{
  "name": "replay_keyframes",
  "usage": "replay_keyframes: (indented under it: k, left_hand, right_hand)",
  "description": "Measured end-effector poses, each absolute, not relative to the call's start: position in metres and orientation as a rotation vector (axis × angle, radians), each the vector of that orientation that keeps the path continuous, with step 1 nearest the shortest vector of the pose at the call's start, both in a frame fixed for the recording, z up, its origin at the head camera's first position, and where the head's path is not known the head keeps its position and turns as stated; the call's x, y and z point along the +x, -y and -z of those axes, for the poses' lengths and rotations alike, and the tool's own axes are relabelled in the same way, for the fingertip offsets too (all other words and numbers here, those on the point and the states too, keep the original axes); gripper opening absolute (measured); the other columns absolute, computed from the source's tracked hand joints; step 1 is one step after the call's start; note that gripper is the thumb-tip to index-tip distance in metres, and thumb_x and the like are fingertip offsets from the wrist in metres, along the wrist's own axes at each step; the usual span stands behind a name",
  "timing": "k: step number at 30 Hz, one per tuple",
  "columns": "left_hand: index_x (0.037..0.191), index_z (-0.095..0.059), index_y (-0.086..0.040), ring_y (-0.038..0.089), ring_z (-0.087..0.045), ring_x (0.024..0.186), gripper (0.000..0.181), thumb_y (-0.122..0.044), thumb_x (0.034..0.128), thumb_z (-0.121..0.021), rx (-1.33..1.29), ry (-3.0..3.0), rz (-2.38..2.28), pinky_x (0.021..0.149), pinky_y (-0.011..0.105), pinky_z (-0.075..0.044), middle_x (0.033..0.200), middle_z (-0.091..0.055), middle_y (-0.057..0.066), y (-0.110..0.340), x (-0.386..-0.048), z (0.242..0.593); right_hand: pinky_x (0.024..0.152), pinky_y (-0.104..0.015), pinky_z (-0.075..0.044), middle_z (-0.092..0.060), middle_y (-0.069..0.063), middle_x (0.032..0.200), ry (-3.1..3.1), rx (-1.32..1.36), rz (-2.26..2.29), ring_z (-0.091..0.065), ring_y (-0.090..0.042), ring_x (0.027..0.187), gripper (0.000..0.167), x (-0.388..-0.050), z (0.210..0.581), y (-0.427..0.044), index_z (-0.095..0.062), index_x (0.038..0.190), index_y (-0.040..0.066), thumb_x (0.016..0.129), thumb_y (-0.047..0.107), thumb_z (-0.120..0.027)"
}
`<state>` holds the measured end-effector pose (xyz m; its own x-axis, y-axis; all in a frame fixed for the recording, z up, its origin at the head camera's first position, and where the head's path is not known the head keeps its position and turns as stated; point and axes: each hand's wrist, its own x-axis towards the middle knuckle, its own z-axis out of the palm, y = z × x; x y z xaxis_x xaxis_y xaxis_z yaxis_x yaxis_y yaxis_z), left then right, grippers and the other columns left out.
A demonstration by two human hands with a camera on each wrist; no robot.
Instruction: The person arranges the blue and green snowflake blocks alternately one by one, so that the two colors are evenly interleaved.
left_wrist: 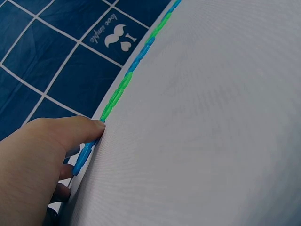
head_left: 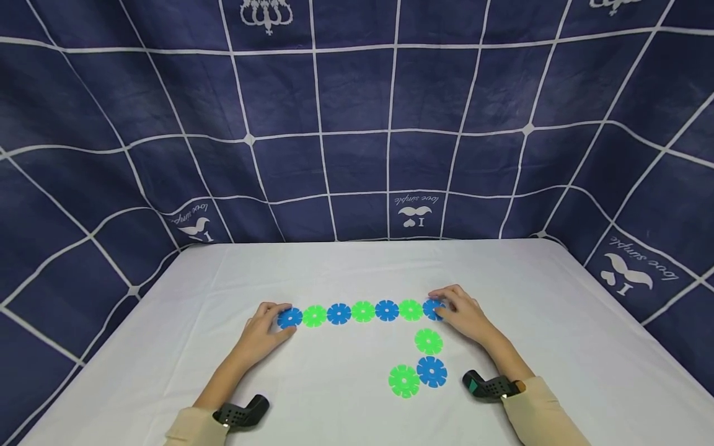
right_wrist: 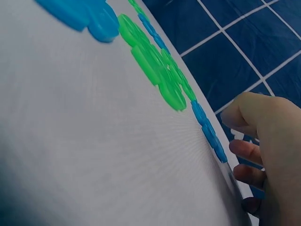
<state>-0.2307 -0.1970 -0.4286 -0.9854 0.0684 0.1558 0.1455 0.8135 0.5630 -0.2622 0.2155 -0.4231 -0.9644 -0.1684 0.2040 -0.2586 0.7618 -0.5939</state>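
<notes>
A row of notched plastic snowflake discs, blue and green by turns, runs left to right across the white table. My left hand (head_left: 261,333) holds the blue snowflake disc (head_left: 289,318) at the left end, thumb on its near edge and fingers at the far edge. At the other end, my right hand (head_left: 464,314) hovers around another blue snowflake disc (head_left: 432,309), partly covering it in the head view. In the right wrist view, its thumb and bent fingers stand apart from that disc (right_wrist: 207,132). Green discs (head_left: 315,316) sit between blue ones (head_left: 339,314).
Nearer to me, a loose green disc (head_left: 428,341), a blue disc (head_left: 432,371) and another green disc (head_left: 404,381) lie on the white tablecloth (head_left: 334,384). A dark blue checked curtain (head_left: 357,161) hangs behind the table. Black wrist cameras (head_left: 242,413) sit on both forearms.
</notes>
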Motion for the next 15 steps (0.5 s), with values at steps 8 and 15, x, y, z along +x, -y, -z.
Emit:
replay_keyframes:
  k: [8,15]
  left_hand:
    - [0.127,-0.051,-0.009,0.035,-0.046,0.112,0.052,-0.030,0.0815,-0.064,-0.157,2.873,0.918,0.091,0.053,-0.035,0.122,-0.046,0.014,0.198,-0.229,0.428]
    - [0.127,-0.051,-0.009,0.034,-0.045,0.112,0.051,-0.029,0.0811,-0.064,-0.162,2.864,0.928,0.090,0.052,-0.034,0.122,-0.045,0.015,0.197,-0.229,0.428]
  right_hand:
    - [0.062,-0.026,-0.034,-0.054,-0.004,0.104,2.792,0.406,-1.074,-0.041,-0.014,0.076,0.033,-0.258,0.405,-0.205,-0.059,0.115,0.016,0.083,0.010,-0.055]
    - [0.062,-0.023,-0.038,-0.058,-0.011,0.104,2.739,0.547,-1.210,-0.044,-0.014,0.078,0.030,-0.248,0.380,-0.199,-0.059,0.115,0.012,0.086,0.009,-0.055]
